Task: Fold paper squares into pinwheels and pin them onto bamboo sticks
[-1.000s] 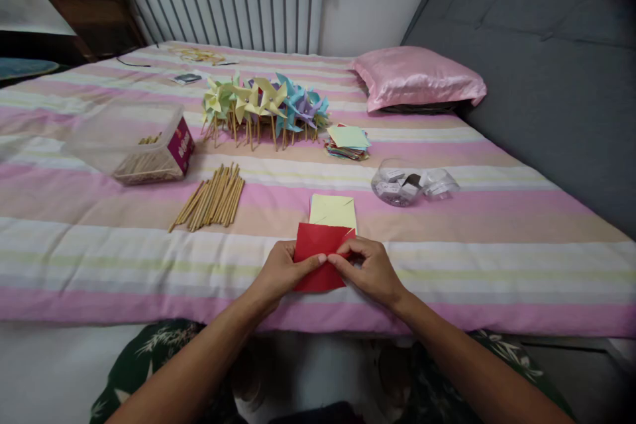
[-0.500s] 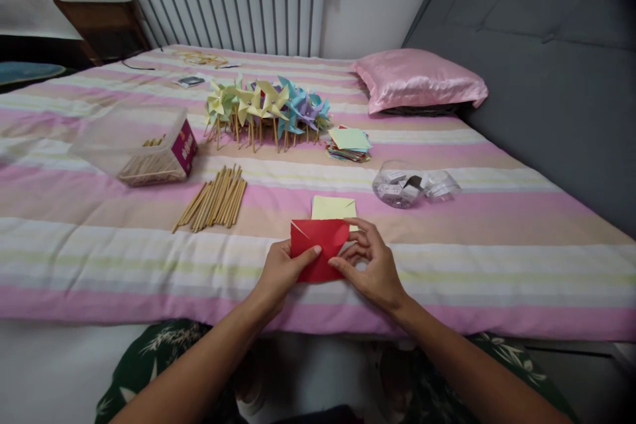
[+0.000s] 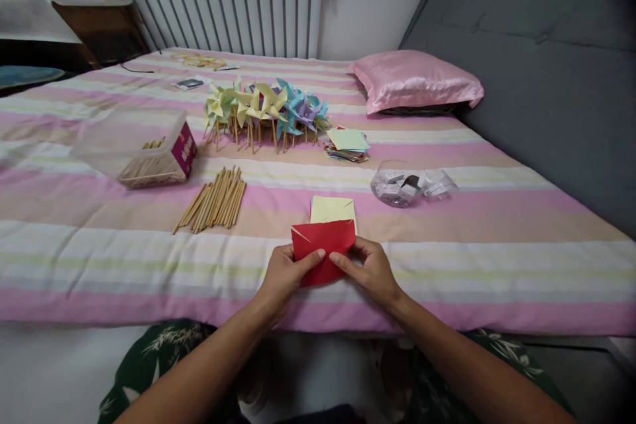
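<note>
Head view: I see the bed (image 3: 497, 225) running across the frame, its near edge low in the picture just below my hands, with bare striped cover to the left and right of them and the grey headboard (image 3: 536, 79) closing off the right side. My left hand (image 3: 283, 275) and right hand (image 3: 370, 268) meet at lower centre, both pinching one red paper square (image 3: 322, 248) between thumb and fingers, thumbs nearly touching on its front. One yellow paper square (image 3: 332, 209) lies just behind it, partly covered. I count one loose bundle of wooden sticks (image 3: 213, 199) left of centre, one clear box (image 3: 136, 146) holding more sticks at the left, one clear jar (image 3: 397, 185) on its side at the right, one stack of coloured papers (image 3: 348, 142), one pink pillow (image 3: 415, 83), and a cluster of pinwheels (image 3: 265, 109) too crowded to count. Compared with half a second ago, my right fingers have closed in onto the red paper and its top edge now tilts up to the right.
</note>
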